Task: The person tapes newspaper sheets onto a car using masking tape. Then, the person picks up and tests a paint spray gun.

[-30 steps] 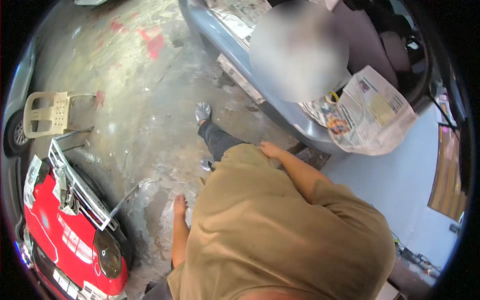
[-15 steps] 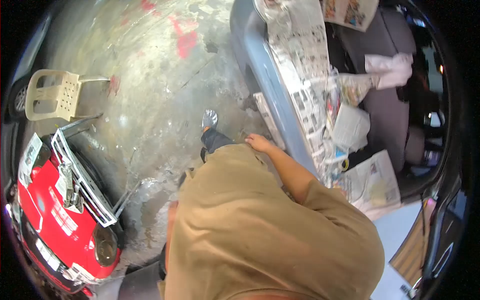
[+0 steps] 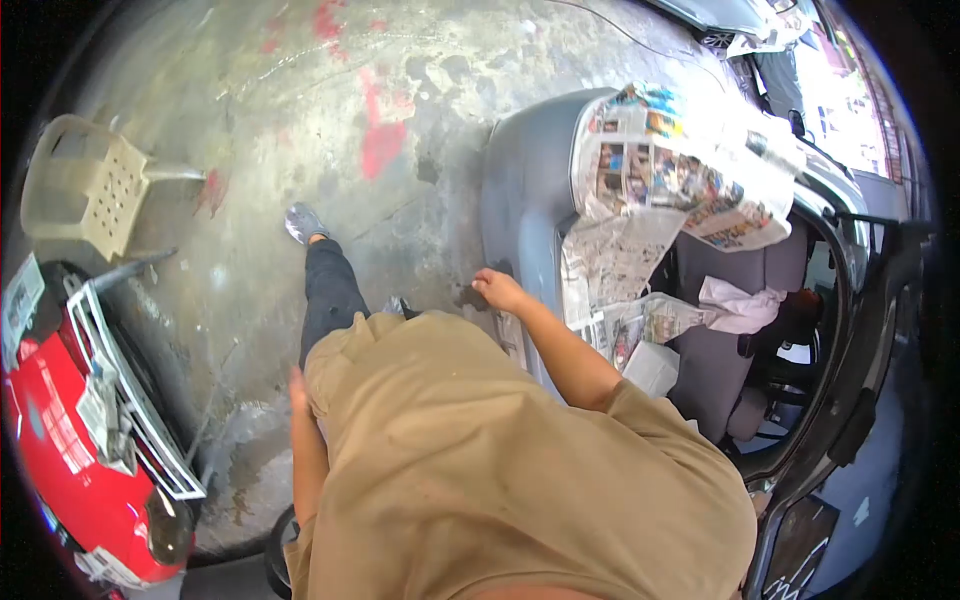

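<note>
My right hand (image 3: 497, 290) hangs beside the bumper of a grey-blue car (image 3: 525, 200), its fingers curled loosely; whether anything is between them is too small to tell. On the other side of my body, my left hand (image 3: 298, 388) is slightly blurred, and its finger shape cannot be made out. Newspaper sheets (image 3: 610, 260) cover the car's rear edge and corner. Inside the open back, a pinkish white cloth (image 3: 740, 305) lies on the dark grey seats (image 3: 705, 365).
At the left stands a cream plastic chair (image 3: 115, 195). Below it a white metal frame (image 3: 135, 400) leans by a red car part (image 3: 65, 450). My shoe (image 3: 303, 222) is on the stained concrete floor (image 3: 400, 110). Another car (image 3: 715, 12) is at the top right.
The view has shifted along the grey-blue car, and its newspaper-covered far corner has come into view. One foot has stepped forward. My left hand, hidden half a second ago, shows again.
</note>
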Motion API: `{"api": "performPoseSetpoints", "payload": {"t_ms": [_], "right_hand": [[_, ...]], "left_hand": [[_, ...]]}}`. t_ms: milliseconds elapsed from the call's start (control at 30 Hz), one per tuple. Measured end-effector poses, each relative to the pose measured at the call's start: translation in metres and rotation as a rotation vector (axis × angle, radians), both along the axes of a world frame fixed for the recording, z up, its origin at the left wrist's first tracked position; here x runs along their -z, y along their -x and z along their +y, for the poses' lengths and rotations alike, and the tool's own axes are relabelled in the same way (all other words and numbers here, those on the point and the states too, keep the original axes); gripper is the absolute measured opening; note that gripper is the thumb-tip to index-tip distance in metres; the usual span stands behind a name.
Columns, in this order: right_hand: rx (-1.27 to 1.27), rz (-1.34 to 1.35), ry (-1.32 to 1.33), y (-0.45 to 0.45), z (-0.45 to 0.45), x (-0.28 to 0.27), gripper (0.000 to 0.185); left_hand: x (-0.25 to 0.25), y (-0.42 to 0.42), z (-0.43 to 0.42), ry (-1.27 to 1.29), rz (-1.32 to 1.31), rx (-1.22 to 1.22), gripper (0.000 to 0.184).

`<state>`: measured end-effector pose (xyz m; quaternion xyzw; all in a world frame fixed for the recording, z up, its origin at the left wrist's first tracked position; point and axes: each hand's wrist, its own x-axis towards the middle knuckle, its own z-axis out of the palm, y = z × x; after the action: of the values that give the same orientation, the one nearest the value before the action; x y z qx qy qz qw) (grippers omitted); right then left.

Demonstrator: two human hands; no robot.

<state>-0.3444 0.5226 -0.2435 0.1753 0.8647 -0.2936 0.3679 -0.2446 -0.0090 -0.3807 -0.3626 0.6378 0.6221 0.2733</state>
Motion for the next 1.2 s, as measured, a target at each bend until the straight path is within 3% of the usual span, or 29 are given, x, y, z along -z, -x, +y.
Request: {"api": "performPoseSetpoints", "payload": {"t_ms": [167, 267, 367, 467, 533, 633, 733, 767, 833, 900, 933, 1033, 1100, 1200], "right_hand": [[0.051, -0.116, -0.041, 0.054, -0.019, -0.009, 0.04], [0.142, -0.006, -0.076, 0.112, -0.027, -0.015, 0.04], [0.382, -0.007, -0.041, 0.139, -0.056, -0.045, 0.041], [0.502, -0.015, 0.001, 0.188, -0.055, -0.053, 0.045], [0.541, -0.013, 0.041, 0.213, -0.049, -0.047, 0.047], [0.528, -0.023, 0.048, 0.257, -0.037, -0.041, 0.051], [0.965, -0.072, 0.232, 0.32, -0.022, -0.047, 0.056], [0.98, -0.062, 0.237, 0.343, -0.013, -0.045, 0.056], [0.994, -0.041, 0.238, 0.376, 0.02, -0.019, 0.056], [0.809, -0.08, 0.202, 0.404, 0.06, -0.007, 0.054], [0.714, -0.074, 0.171, 0.425, 0.092, -0.003, 0.053], [0.577, 0.047, 0.021, 0.49, 0.174, -0.03, 0.049], [0.721, 0.157, 0.012, 0.533, 0.215, -0.053, 0.048], [0.809, 0.319, 0.028, 0.591, 0.274, -0.07, 0.047]], "left_hand": [[-0.005, 0.089, -0.015, 0.116, -0.192, 0.612, 0.046], [-0.017, 0.194, -0.037, 0.201, -0.142, 0.993, 0.047], [-0.023, 0.323, -0.083, 0.371, 0.027, 1.371, 0.048], [-0.003, 0.472, -0.12, 0.588, 0.397, 1.618, 0.043], [-0.011, 0.567, -0.104, 0.5, 0.021, 0.973, 0.038], [-0.041, 0.7, -0.059, 0.534, 0.095, 0.885, 0.035], [-0.062, 0.793, 0.008, 0.394, 0.025, 0.795, 0.036], [-0.072, 0.81, 0.037, 0.351, 0.05, 0.751, 0.037], [-0.095, 0.832, 0.101, 0.33, 0.034, 0.733, 0.041], [-0.092, 0.835, 0.138, 0.18, 0.078, 0.784, 0.046], [-0.126, 0.835, 0.188, 0.276, -0.051, 0.85, 0.052], [-0.095, 0.853, 0.268, 0.461, 0.227, 1.354, 0.051], [-0.111, 0.883, 0.322, 0.47, 0.385, 1.145, 0.043], [-0.132, 0.959, 0.392, 0.1, 0.15, 0.939, 0.036]]}}
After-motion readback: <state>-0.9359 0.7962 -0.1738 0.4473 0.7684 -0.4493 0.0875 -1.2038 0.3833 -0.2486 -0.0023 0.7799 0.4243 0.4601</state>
